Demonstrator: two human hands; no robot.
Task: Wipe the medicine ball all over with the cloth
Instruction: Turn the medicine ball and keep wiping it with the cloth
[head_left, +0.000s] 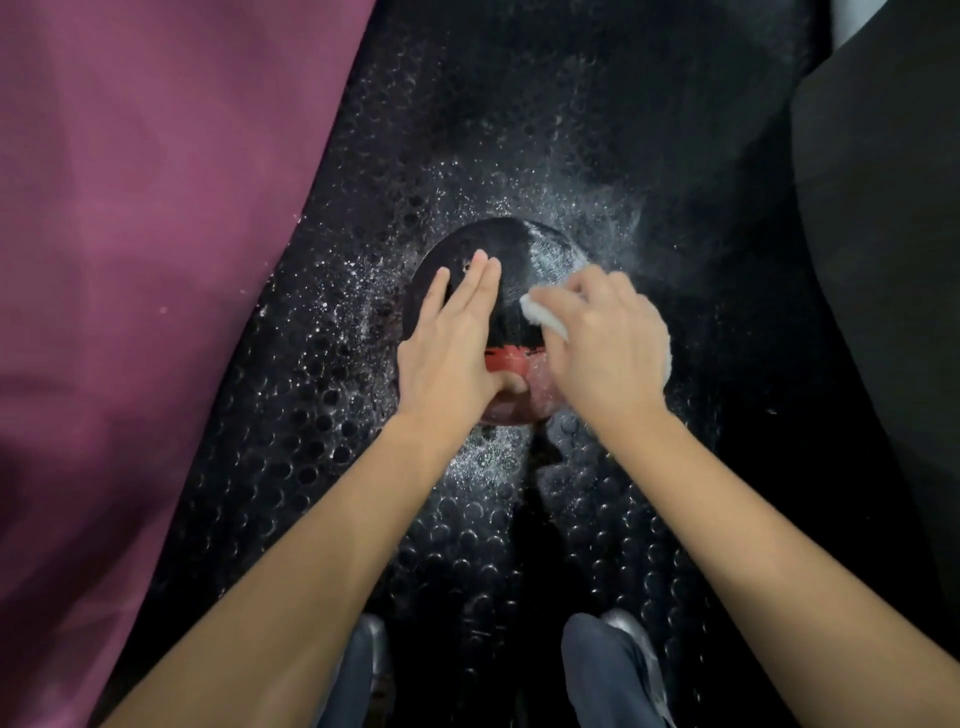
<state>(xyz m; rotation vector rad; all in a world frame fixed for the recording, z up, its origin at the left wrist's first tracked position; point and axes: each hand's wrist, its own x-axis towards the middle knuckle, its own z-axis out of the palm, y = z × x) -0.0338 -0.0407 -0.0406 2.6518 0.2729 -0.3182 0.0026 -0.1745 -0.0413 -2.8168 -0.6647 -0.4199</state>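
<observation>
Flat left hand (452, 343), right hand (602, 343) curled.

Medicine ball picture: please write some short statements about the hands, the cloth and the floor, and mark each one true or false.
1. The left hand lies on the ball with straight fingers. True.
2. The right hand holds a blue cloth. False: the cloth is white.
3. The ball is lifted off the floor. False: it sits on the black dotted mat.
4. White specks lie on the mat around the ball. True.
5. The ball is all black. False: it is black on top, with a red part nearer the person.
6. A purple fabric fills the left side of the view. True.
</observation>
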